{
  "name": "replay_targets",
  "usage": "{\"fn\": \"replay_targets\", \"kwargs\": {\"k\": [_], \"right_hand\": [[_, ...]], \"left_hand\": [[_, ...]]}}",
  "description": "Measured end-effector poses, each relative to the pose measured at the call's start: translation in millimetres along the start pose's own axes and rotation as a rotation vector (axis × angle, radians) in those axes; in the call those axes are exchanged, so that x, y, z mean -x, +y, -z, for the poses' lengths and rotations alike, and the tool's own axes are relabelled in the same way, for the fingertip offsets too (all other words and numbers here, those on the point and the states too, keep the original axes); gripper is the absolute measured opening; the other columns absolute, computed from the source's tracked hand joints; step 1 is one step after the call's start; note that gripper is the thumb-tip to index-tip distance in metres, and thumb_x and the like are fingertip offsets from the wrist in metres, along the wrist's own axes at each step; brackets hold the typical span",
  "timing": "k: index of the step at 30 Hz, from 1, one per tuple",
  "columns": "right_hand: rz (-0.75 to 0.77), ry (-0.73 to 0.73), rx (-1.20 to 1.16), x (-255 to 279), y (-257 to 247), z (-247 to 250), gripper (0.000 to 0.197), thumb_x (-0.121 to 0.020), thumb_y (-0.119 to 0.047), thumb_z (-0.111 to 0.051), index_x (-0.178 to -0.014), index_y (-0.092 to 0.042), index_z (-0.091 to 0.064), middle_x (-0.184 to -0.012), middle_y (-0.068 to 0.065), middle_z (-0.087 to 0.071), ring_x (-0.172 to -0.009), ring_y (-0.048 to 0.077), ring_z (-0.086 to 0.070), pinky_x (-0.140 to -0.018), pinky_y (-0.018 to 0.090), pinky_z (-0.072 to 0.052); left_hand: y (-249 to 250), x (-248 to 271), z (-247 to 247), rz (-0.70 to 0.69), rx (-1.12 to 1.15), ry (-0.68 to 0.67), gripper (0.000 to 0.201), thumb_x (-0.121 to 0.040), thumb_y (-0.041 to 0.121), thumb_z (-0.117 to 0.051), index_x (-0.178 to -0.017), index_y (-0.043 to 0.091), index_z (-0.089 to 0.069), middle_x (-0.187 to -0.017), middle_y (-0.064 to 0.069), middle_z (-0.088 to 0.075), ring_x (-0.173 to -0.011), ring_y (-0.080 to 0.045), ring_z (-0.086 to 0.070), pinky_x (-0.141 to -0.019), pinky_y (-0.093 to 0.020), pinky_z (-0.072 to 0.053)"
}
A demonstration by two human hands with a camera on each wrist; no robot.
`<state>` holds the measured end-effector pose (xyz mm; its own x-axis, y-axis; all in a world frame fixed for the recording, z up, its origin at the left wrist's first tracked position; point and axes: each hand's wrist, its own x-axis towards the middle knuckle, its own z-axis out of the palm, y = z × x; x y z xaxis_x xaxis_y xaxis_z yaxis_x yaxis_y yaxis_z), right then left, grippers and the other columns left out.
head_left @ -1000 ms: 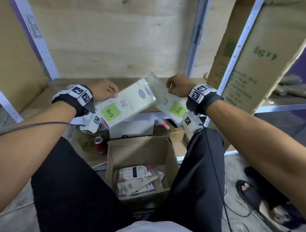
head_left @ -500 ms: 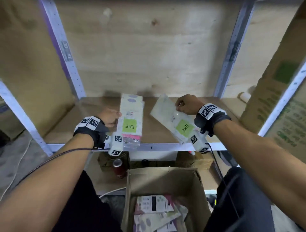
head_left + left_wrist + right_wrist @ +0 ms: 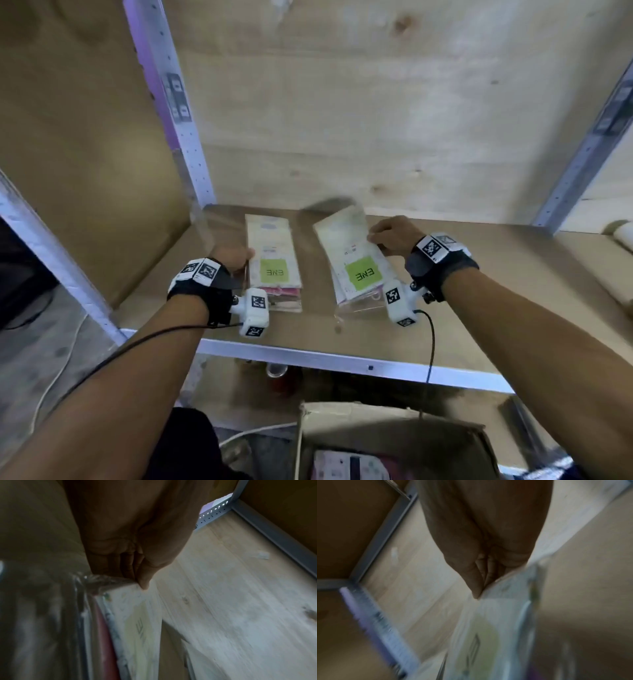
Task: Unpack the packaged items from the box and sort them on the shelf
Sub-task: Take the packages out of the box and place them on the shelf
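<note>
A wooden shelf (image 3: 479,308) with a metal front rail is seen, backed by a plywood panel (image 3: 376,120). Below it, at the near edge, an open cardboard box (image 3: 394,431) is seen with more packets inside. Two plastic-wrapped packets, each bearing a green label, are placed side by side but apart on the shelf board. The left packet (image 3: 272,260) lies flat and is held at its left edge by the left hand (image 3: 233,255); in the left wrist view its edge is pinched between thumb and curled fingers. The right packet (image 3: 352,257) is angled, its far end blurred, and its right edge is pinched by the right hand (image 3: 394,234) between thumb and curled fingers.
</note>
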<state>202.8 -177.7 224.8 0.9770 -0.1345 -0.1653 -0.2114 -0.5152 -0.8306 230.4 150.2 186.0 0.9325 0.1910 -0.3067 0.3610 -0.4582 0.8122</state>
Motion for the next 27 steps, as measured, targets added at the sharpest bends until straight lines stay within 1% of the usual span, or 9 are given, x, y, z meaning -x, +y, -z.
{"fn": "replay_targets", "kwargs": {"k": [3,6,7,11,14,18,22,25,27], "right_hand": [[-0.097,0.010,-0.134,-20,3,-13,0.015,-0.092,0.001,-0.063,-0.078,-0.001,-0.061,-0.098,0.021,-0.064,-0.086,0.031,-0.065,-0.087,0.047,-0.057],[-0.132,-0.027,-0.073,-38,9,-31,0.010,-0.091,-0.002,-0.067,-0.092,0.008,-0.064,-0.100,0.024,-0.067,-0.089,0.033,-0.066,-0.095,0.050,-0.053],[-0.143,-0.040,-0.069,-44,9,-39,0.009,-0.090,-0.003,-0.068,-0.089,0.005,-0.064,-0.094,0.022,-0.067,-0.084,0.032,-0.065,-0.093,0.047,-0.054],[-0.149,-0.037,-0.107,-67,1,-59,0.017,-0.089,-0.005,-0.070,-0.077,-0.006,-0.059,-0.072,0.009,-0.060,-0.061,0.020,-0.057,-0.061,0.032,-0.052],[-0.133,-0.033,-0.104,-83,-7,-74,0.011,-0.089,-0.006,-0.070,-0.082,-0.005,-0.061,-0.076,0.009,-0.061,-0.062,0.019,-0.058,-0.058,0.029,-0.051],[-0.105,-0.009,-0.107,-102,-15,-95,0.020,-0.089,-0.005,-0.069,-0.073,-0.006,-0.058,-0.078,0.013,-0.061,-0.060,0.020,-0.056,-0.053,0.029,-0.048],[-0.131,0.008,-0.168,-117,-21,-111,0.012,-0.087,-0.003,-0.070,-0.080,-0.002,-0.061,-0.089,0.017,-0.066,-0.067,0.021,-0.063,-0.043,0.024,-0.050],[-0.130,0.012,-0.210,-123,-25,-123,0.014,-0.085,-0.006,-0.073,-0.084,-0.004,-0.059,-0.100,0.021,-0.069,-0.087,0.031,-0.070,-0.063,0.038,-0.062],[-0.110,0.017,-0.224,-124,-28,-130,0.015,-0.084,-0.007,-0.074,-0.088,-0.003,-0.060,-0.101,0.022,-0.070,-0.092,0.035,-0.070,-0.077,0.049,-0.061]], "left_hand": [[-5,-19,9,0.001,-0.056,0.080,0.042,-0.094,0.023,-0.065,-0.124,-0.006,-0.063,-0.126,-0.024,-0.065,-0.115,-0.037,-0.063,-0.095,-0.041,-0.050],[-13,-38,14,-0.003,-0.038,0.116,0.033,-0.092,0.017,-0.067,-0.116,-0.006,-0.069,-0.121,-0.022,-0.069,-0.114,-0.038,-0.065,-0.099,-0.043,-0.053],[-15,-45,15,-0.008,-0.017,0.136,0.026,-0.090,0.014,-0.068,-0.109,-0.004,-0.072,-0.117,-0.022,-0.071,-0.110,-0.037,-0.067,-0.098,-0.045,-0.054],[-12,-64,20,-0.056,-0.030,0.220,0.016,-0.088,0.013,-0.067,-0.098,0.004,-0.076,-0.113,-0.016,-0.073,-0.106,-0.034,-0.067,-0.094,-0.039,-0.054],[-7,-75,21,-0.072,-0.032,0.247,0.018,-0.090,0.011,-0.067,-0.105,0.009,-0.077,-0.119,-0.015,-0.071,-0.111,-0.036,-0.065,-0.099,-0.039,-0.053],[-6,-87,23,-0.092,-0.059,0.322,0.024,-0.094,0.009,-0.063,-0.116,0.005,-0.073,-0.128,-0.015,-0.067,-0.120,-0.036,-0.060,-0.104,-0.033,-0.044],[-7,-95,29,-0.136,-0.105,0.376,0.021,-0.095,0.004,-0.057,-0.111,0.007,-0.070,-0.129,-0.019,-0.065,-0.121,-0.038,-0.058,-0.106,-0.036,-0.044],[-9,-103,35,-0.160,-0.131,0.343,0.028,-0.094,0.002,-0.057,-0.119,0.000,-0.070,-0.131,-0.021,-0.065,-0.122,-0.039,-0.059,-0.108,-0.040,-0.044],[-9,-105,38,-0.192,-0.118,0.290,0.031,-0.093,0.003,-0.060,-0.123,-0.001,-0.069,-0.130,-0.020,-0.066,-0.120,-0.038,-0.060,-0.107,-0.041,-0.046]]}}
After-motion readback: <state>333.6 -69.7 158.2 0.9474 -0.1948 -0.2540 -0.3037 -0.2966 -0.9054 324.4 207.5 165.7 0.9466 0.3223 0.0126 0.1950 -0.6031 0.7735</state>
